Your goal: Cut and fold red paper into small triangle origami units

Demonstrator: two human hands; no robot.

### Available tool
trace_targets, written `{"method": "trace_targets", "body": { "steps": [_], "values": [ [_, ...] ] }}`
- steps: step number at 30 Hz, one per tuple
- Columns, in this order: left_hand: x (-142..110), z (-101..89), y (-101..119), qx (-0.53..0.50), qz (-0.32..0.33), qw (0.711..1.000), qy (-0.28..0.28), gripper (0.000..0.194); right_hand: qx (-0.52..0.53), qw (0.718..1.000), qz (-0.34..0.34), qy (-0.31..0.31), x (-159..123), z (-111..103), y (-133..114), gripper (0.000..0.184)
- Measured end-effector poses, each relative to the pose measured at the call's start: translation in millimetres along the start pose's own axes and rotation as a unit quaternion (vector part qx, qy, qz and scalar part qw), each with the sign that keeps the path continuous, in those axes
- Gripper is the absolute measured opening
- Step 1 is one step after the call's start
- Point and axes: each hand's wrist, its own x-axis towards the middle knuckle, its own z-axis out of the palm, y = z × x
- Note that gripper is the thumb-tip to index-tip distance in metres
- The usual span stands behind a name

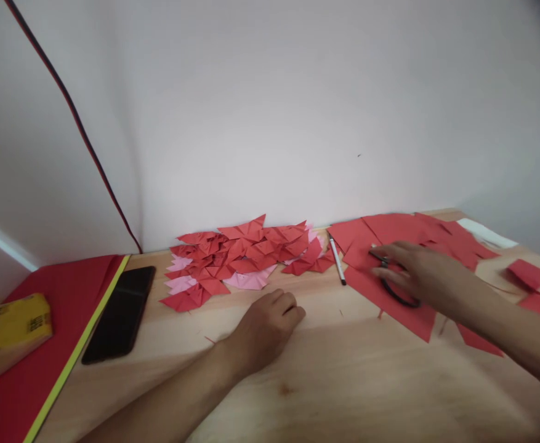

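My left hand [267, 329] rests on the wooden table with its fingers curled in; nothing shows in it. Just beyond it lies a pile of folded red paper pieces [255, 249], with pink folded paper [249, 278] among them. Over on the right, my right hand [411, 271] has its thumb and fingers about a pair of scissors [403, 300]. One black handle loop shows below the hand; motion smears the fingertips and the rest of the scissors. Under them are flat sheets of red paper [371, 295].
A white marker [337, 258] with a black end lies between pile and sheets. At left are a black phone [120, 314] and a yellow packet [13, 332] on a red surface [66, 295] with yellow edging. Loose red pieces [528, 274] lie far right. A white wall [270, 111] stands behind.
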Motion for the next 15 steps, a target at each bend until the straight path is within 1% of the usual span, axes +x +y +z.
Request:
{"method": "trace_targets", "body": {
  "steps": [1, 3, 6, 8, 12, 15],
  "values": [
    [0, 0.0, 0, 0.0, 0.001, 1.0, -0.002, 0.017, -0.025, 0.999, -0.022, -0.021, -4, 5, 0, 0.043],
    [0, -0.1, 0, -0.004, 0.003, 1.0, -0.005, 0.016, -0.07, 0.997, -0.026, -0.024, -9, 12, -2, 0.05],
    [-1, 0.3, -1, -0.008, -0.001, 1.0, -0.004, 0.017, -0.088, 0.996, -0.031, -0.006, -11, 14, -8, 0.055],
    [-1, 0.8, -1, -0.009, -0.008, 1.0, -0.005, 0.019, -0.094, 0.995, -0.023, -0.019, -15, 11, -10, 0.05],
    [-1, 1.5, -1, -0.013, -0.012, 1.0, -0.012, 0.019, -0.122, 0.986, -0.01, -0.114, -36, 8, -11, 0.026],
    [0, 1.3, -2, -0.009, -0.014, 1.0, -0.014, 0.02, -0.154, 0.979, 0.006, -0.134, -49, 11, -16, 0.019]
  ]
}}
